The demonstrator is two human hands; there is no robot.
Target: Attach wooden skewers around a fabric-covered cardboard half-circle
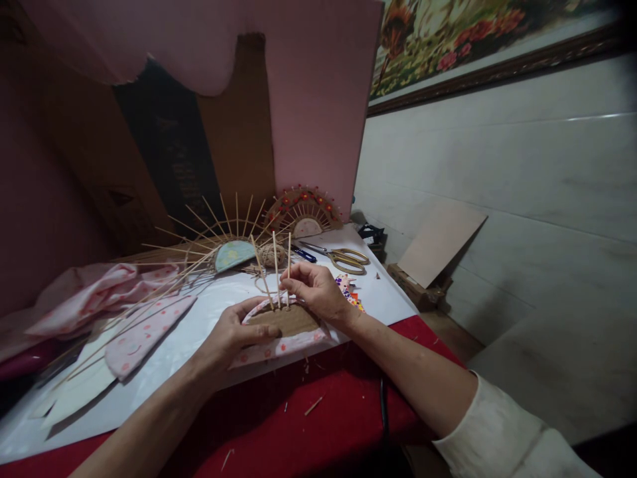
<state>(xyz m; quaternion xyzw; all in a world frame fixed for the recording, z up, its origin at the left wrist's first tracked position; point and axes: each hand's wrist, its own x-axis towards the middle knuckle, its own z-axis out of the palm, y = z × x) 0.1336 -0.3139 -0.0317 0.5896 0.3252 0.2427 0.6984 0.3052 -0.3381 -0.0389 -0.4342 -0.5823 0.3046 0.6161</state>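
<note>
A half-round cardboard piece (288, 321) edged with pink floral cloth lies at the front of the white board. Three thin wooden sticks (277, 272) rise from its far edge. My left hand (249, 326) is closed on its left side, the thumb on the bare cardboard and the fingers behind. With thumb and fingers together, my right hand (313, 287) pinches the rightmost stick (289, 255) partway up. Just behind the sticks sits a ball of twine (273, 255).
Gold-handled scissors (351, 257) and a blue pen-like tool (304, 253) lie right of the twine. Stick fans (236, 253) (307, 228) stand at the back. Pink cloth (107, 292) and a floral half-round (146, 335) lie left. Scraps dot the red cloth (279, 411).
</note>
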